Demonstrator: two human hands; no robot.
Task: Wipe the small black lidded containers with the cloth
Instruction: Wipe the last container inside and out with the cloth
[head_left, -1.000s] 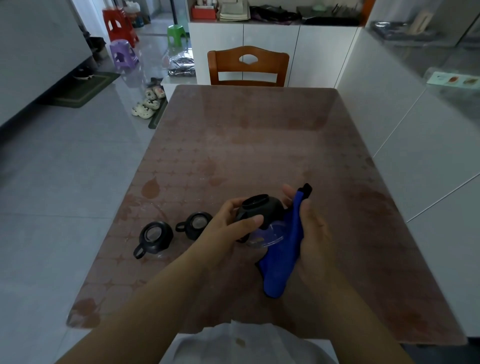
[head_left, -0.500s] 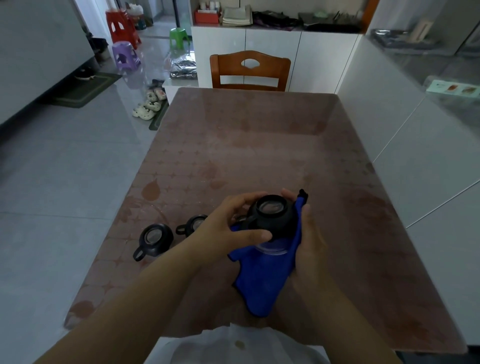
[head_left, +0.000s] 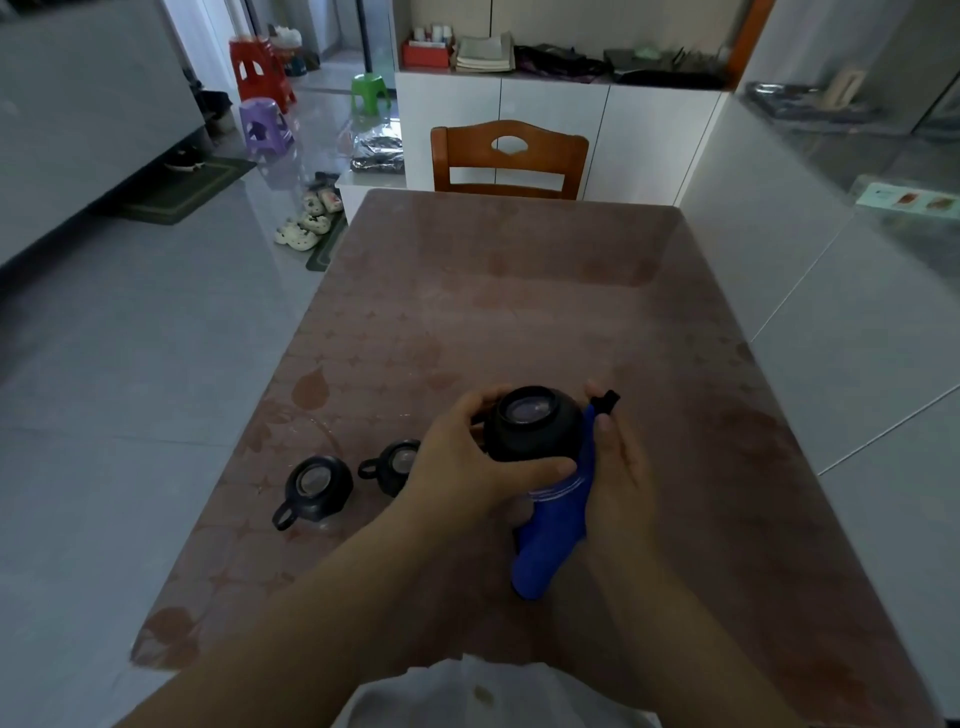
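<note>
Both forearms reached in from 6 o'clock and met over the near half of the table (head_left: 519, 312). The left hand (head_left: 467, 467) was curled round the held container (head_left: 535, 423), fingers wrapped over its far side and the thumb lying across its near edge, a firm grip with no gap visible. The right hand (head_left: 623, 467) stood edge-on at 3 o'clock of that container, palm turned inward, thumb tip up near the rim. It clasped the blue cloth (head_left: 550, 540) against the container's right flank; its fingers were largely hidden behind cloth and container, so how far they wrapped could not be confirmed.

The held container was lifted clear of the tabletop between the two hands, its top facing the camera. It was small, rounded and matt black, with a circular pale window set in the lid. The cloth hung from the right palm towards 6 o'clock in a loose fold and carried a small black tab at its upper end.

The other two stood on the table at 9 o'clock of the hands: the second container (head_left: 314, 486) farther out, and the third container (head_left: 395, 465) partly hidden behind the left wrist. Both were upright, black, windowed and looped at the side.

A wooden chair (head_left: 509, 156) stood at 12 o'clock.
</note>
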